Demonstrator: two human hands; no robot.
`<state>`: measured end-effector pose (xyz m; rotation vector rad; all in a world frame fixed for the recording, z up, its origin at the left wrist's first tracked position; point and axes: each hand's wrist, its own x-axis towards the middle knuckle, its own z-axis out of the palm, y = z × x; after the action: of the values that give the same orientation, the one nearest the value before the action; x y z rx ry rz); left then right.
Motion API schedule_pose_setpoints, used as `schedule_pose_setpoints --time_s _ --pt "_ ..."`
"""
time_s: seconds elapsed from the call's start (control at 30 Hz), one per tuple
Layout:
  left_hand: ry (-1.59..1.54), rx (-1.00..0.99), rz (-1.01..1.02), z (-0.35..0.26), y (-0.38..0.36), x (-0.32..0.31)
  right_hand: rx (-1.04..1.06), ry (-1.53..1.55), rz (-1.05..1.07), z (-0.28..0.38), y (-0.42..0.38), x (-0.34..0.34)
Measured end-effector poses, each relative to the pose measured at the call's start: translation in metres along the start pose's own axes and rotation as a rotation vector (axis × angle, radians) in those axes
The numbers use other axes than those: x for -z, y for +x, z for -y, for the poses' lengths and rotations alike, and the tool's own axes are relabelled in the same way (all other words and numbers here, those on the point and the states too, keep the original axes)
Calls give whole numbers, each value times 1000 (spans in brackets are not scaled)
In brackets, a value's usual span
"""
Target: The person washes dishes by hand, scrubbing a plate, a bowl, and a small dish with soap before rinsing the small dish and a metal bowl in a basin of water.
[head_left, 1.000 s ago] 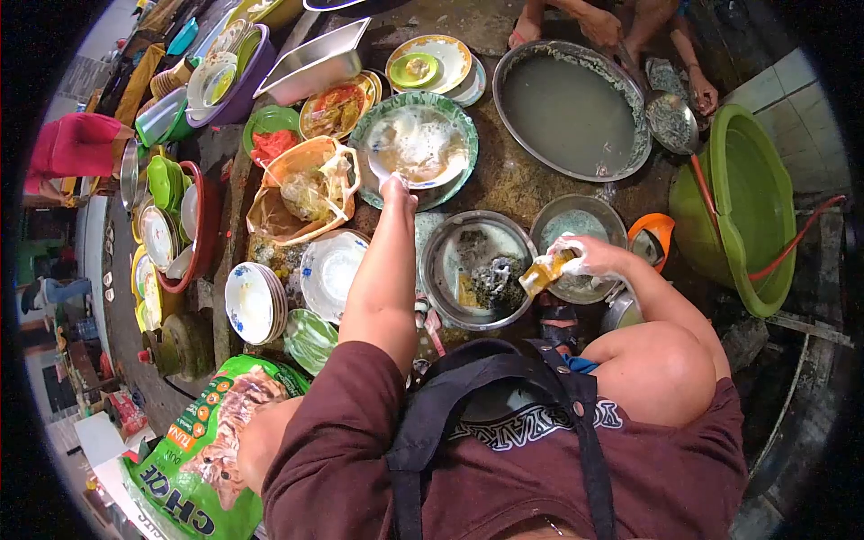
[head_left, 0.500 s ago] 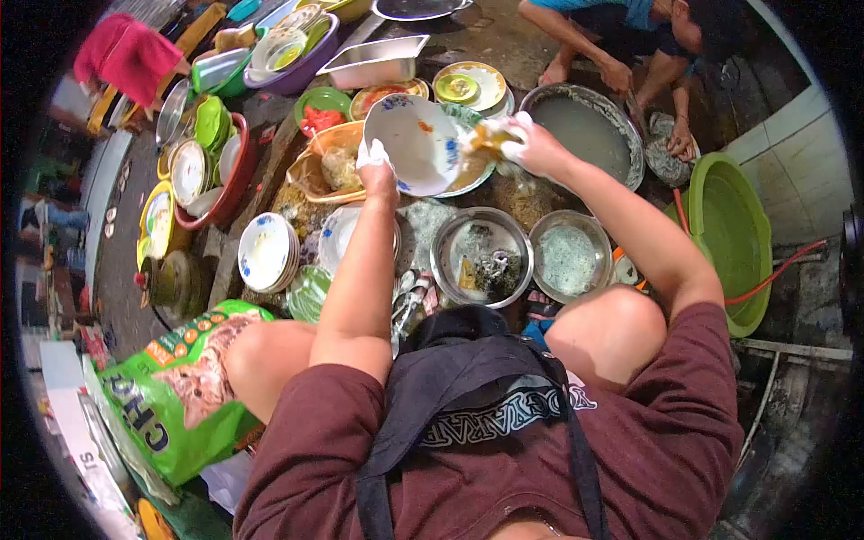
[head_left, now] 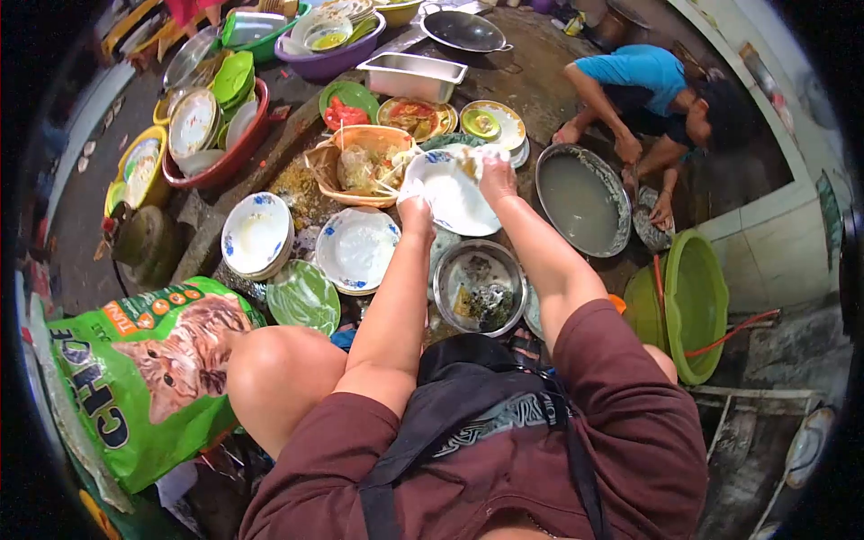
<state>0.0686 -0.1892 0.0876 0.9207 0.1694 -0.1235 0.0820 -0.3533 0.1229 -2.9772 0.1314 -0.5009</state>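
Note:
A white plate with blue flower marks [head_left: 459, 200] is tilted between my hands. My left hand [head_left: 414, 209] is closed on its left edge, with white foam on the fingers. At its upper right edge is my right hand [head_left: 495, 177], closed on a foamy yellowish sponge [head_left: 469, 164] pressed to the plate. Just behind lies an orange basket of food scraps [head_left: 355, 193]. Nearer me sit a metal bowl with dark scrubbing material [head_left: 480, 288], a stack of white plates [head_left: 358, 247] and a soapy green plate [head_left: 303, 297].
A co-worker in blue [head_left: 643, 76] crouches at the upper right beside a large basin of cloudy water [head_left: 580, 202]. Green tubs [head_left: 697, 306] stand at the right. Red [head_left: 247, 144] and purple basins [head_left: 333, 61] hold dishes. A green bag [head_left: 153, 360] is at lower left.
The plate has moved right and down and is turned differently. My right hand has come down and left onto its upper edge. The view has shifted, showing more of the co-worker.

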Motion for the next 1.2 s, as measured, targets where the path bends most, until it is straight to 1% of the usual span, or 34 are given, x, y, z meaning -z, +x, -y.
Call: schedule_pose_setpoints --time_s 0.07,0.1,0.13,0.2,0.27,0.3,0.33,0.4,0.43,0.47,0.53,0.57,0.6,0.67,0.7,0.73,0.77,0.8,0.83,0.87,0.9,0.93,0.97,1.0,1.03,1.07,1.13,1.17,1.2 --pt "-19 55 -31 9 7 13 -95 55 -177 12 2 -3" --pt "-70 46 -55 15 11 14 -148 137 -20 21 -2 1" --pt "-121 37 -75 17 15 16 -136 131 1 34 -13 1" --pt "100 -72 -219 17 24 19 -42 207 507 64 -37 -2" --pt "157 -129 -233 24 31 30 127 436 264 74 -66 -25" --pt "266 -189 -217 26 33 37 196 394 176 69 -67 -38" --pt "261 -183 -233 27 29 39 204 393 192 65 -64 -42" --pt "263 -195 -195 27 19 40 -51 333 303 48 -47 -45" --pt "181 18 -156 19 12 36 -113 377 273 48 -34 -40" --pt "181 16 -157 17 11 33 -90 166 260 49 -25 -37" --pt "218 70 -169 17 5 28 -14 359 109 62 -28 -45" --pt "110 90 -157 12 3 26 -16 316 251 72 -33 -46" --pt "105 90 -159 17 8 32 38 375 241 85 -44 -36" --pt "39 -183 -108 31 24 51 254 456 135 88 -68 -28" --pt "34 -85 -162 17 21 53 257 459 137 83 -73 -26" --pt "215 -113 -163 14 26 61 301 454 237 69 -77 -22" --pt "228 -100 -158 17 26 61 341 447 335 54 -81 -18" --pt "241 -88 -147 7 19 53 272 260 387 40 -76 -18" --pt "241 -85 -136 5 15 47 263 162 302 25 -69 -25" --pt "218 -29 -114 4 9 39 254 62 220 12 -61 -34" --pt "196 29 -95 6 5 33 158 108 178 10 -52 -44" --pt "198 32 -90 12 4 31 63 157 132 27 -47 -41" --pt "177 95 -47 17 3 29 -50 181 253 43 -45 -35" --pt "155 155 -7 21 2 28 111 101 97 47 -51 -59" --pt "96 88 26 23 0 27 87 209 210 62 -57 -53" --pt "138 13 -9 23 0 30 63 317 324 73 -69 -43" --pt "-21 84 -95 20 2 40 292 462 332 69 -97 -38" --pt "-78 140 -161 28 14 52 566 356 217 62 -105 -26" --pt "-20 129 -136 30 18 61 568 358 220 55 -100 -19"
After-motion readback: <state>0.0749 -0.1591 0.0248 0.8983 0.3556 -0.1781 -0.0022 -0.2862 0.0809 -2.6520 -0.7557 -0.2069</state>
